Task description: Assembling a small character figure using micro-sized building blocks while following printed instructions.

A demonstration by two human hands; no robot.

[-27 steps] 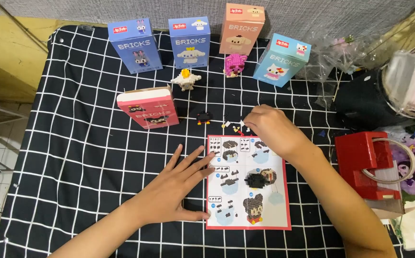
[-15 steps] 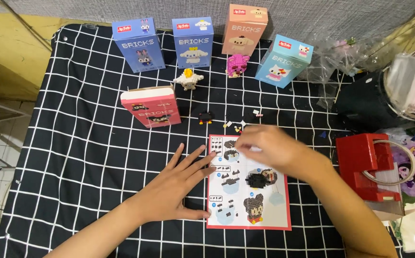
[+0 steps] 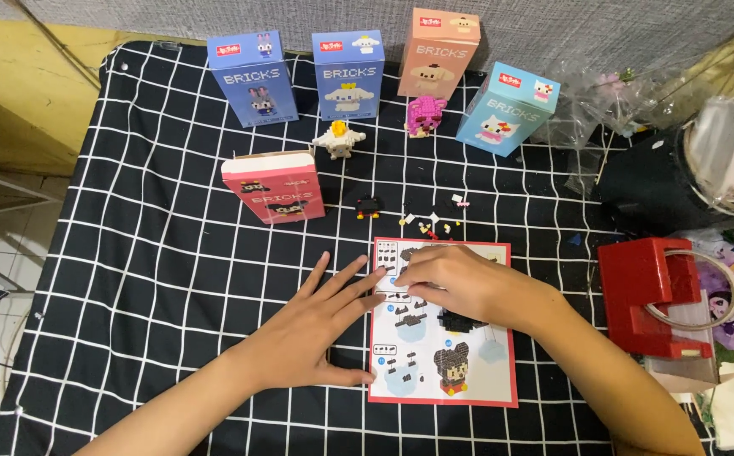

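Left hand (image 3: 312, 325) we keep spread flat, fingertips on the left edge of the instruction sheet (image 3: 443, 325); our right hand (image 3: 456, 283) rests curled on the sheet's upper half, grip hidden. Loose tiny bricks (image 3: 428, 224) lie just above the sheet; a careless sweep could scatter them.

R hand (image 3: 460, 283) has pulled back from the loose small bricks (image 3: 429, 224) above the instruction sheet (image 3: 443, 371) & now lies on the sheet's upper half, fingers curled down, tips meeting the L hand's (image 3: 312, 329) fingertips at the sheet's left edge. Bricks now uncovered. Whether R hand carries a piece: can't tell.
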